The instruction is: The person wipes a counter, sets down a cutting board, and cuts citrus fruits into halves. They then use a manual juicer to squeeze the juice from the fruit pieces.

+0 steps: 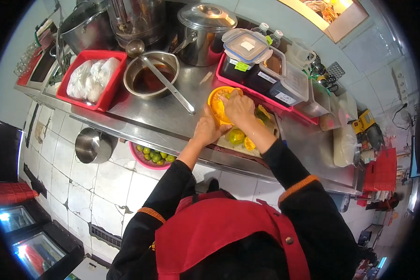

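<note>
Steel counter (172, 119) runs across the upper half of the frame. At centre sits the yellow juicer (218, 105). Left hand (209, 128) grips its near rim, fingers closed on it. Right hand (238, 107) is clamped down over the cone; the fruit under the palm is hidden. Cut citrus halves (240, 138) lie on the board just below. Judged step: pressing a half. Next calls for firm downward twisting with the juicer kept steady.
</note>
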Tool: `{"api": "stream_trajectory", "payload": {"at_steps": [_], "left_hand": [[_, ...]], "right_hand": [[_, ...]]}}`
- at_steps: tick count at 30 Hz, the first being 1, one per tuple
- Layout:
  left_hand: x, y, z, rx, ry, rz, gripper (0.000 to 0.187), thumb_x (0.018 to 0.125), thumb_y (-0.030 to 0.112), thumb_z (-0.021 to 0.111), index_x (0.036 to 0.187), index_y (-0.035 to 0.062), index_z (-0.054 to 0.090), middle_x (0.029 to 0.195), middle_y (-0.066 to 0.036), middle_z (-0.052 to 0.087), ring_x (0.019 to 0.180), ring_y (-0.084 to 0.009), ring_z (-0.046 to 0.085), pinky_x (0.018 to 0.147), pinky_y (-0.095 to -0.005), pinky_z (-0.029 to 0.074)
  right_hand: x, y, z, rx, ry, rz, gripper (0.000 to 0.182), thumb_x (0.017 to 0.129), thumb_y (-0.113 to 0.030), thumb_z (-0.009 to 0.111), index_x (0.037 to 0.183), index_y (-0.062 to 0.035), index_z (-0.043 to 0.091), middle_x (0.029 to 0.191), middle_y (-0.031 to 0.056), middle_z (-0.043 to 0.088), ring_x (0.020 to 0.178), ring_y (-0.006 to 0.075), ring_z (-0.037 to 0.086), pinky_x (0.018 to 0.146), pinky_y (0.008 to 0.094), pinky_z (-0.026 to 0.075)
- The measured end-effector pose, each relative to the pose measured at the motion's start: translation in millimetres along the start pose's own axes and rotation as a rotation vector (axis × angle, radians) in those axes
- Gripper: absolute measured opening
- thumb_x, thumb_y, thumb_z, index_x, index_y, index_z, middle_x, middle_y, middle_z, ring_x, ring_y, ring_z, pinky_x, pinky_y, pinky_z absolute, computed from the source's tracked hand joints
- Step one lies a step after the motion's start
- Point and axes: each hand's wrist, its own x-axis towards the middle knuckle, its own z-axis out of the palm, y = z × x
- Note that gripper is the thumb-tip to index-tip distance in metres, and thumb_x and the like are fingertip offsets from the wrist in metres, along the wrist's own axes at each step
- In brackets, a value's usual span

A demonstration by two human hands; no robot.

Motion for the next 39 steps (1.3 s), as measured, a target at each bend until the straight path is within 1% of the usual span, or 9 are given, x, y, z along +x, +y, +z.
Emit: {"api": "stream_trajectory", "payload": {"at_steps": [8,12,16,17,20,27,29,35,39], "left_hand": [[0,2,-2,-0.001,-0.030,-0.029,0.111,0.068,0.043,0.074,0.132,-0.0114,0.001,0.092,-0.031,0.058,0.088,-0.0429,0.059,0.077,-0.0429,0.048],[-2,2,-2,0.022,-0.054,-0.054,0.112,0.068,0.044,0.073,0.133,-0.0118,0.001,0.093,-0.031,0.058,0.089,-0.0422,0.059,0.077,-0.0424,0.048],[-2,-1,1,0.000,-0.045,-0.044,0.114,0.068,0.045,0.073,0.134,-0.0117,-0.001,0.095,-0.030,0.059,0.089,-0.0415,0.059,0.078,-0.0415,0.048],[-3,-1,1,0.000,-0.048,-0.044,0.114,0.068,0.045,0.073,0.134,-0.0117,-0.001,0.095,-0.030,0.059,0.089,-0.0415,0.059,0.078,-0.0415,0.048],[-4,5,-4,0.008,-0.046,-0.055,0.115,0.067,0.046,0.073,0.134,-0.0120,-0.001,0.095,-0.031,0.058,0.089,-0.0414,0.059,0.078,-0.0413,0.048],[-4,4,-3,0.008,-0.066,-0.046,0.117,0.066,0.046,0.074,0.134,-0.0127,-0.002,0.096,-0.030,0.059,0.090,-0.0404,0.059,0.078,-0.0400,0.048],[-4,5,-5,0.010,-0.088,-0.064,0.117,0.066,0.046,0.074,0.134,-0.0127,-0.003,0.097,-0.030,0.059,0.090,-0.0401,0.059,0.079,-0.0398,0.048],[-5,5,-7,0.050,-0.102,-0.071,0.117,0.067,0.046,0.074,0.134,-0.0120,-0.002,0.096,-0.029,0.059,0.091,-0.0396,0.059,0.079,-0.0397,0.047],[-4,-3,1,0.006,-0.070,-0.022,0.115,0.068,0.047,0.073,0.134,-0.0108,-0.002,0.095,-0.031,0.058,0.090,-0.0424,0.058,0.079,-0.0415,0.047]], "right_hand": [[35,8,3,-0.081,-0.173,-0.111,0.031,0.084,-0.018,0.042,0.095,-0.0020,0.066,0.094,0.0178,0.065,0.087,0.0324,0.064,0.071,0.0415,0.052],[-14,-11,20,-0.038,0.116,-0.123,0.027,0.080,-0.016,0.045,0.083,0.0040,0.063,0.086,0.0218,0.064,0.078,0.0338,0.064,0.062,0.0408,0.053],[19,-1,24,-0.088,0.133,-0.150,0.024,0.080,-0.018,0.047,0.081,0.0004,0.061,0.077,0.0221,0.064,0.078,0.0333,0.065,0.061,0.0429,0.053],[25,2,7,0.171,-0.036,0.061,0.025,0.081,-0.020,0.047,0.081,0.0019,0.061,0.078,0.0237,0.063,0.079,0.0368,0.064,0.063,0.0436,0.053],[42,29,22,0.056,-0.106,-0.257,0.028,0.080,-0.020,0.046,0.082,0.0025,0.063,0.084,0.0249,0.063,0.082,0.0378,0.063,0.070,0.0451,0.052],[15,5,15,0.066,0.058,-0.032,0.032,0.081,-0.019,0.043,0.097,0.0037,0.060,0.089,0.0247,0.063,0.087,0.0411,0.061,0.077,0.0485,0.049],[42,27,25,0.050,-0.139,-0.207,0.035,0.085,-0.024,0.042,0.099,0.0058,0.055,0.089,0.0256,0.062,0.086,0.0421,0.061,0.076,0.0476,0.049],[-16,-2,0,0.030,-0.073,-0.049,0.049,0.091,-0.038,0.035,0.100,0.0057,0.054,0.097,0.0274,0.059,0.090,0.0423,0.059,0.077,0.0492,0.048],[19,13,6,0.063,-0.117,-0.058,0.051,0.092,-0.040,0.034,0.103,0.0059,0.052,0.098,0.0286,0.058,0.092,0.0425,0.058,0.079,0.0490,0.047]]}}
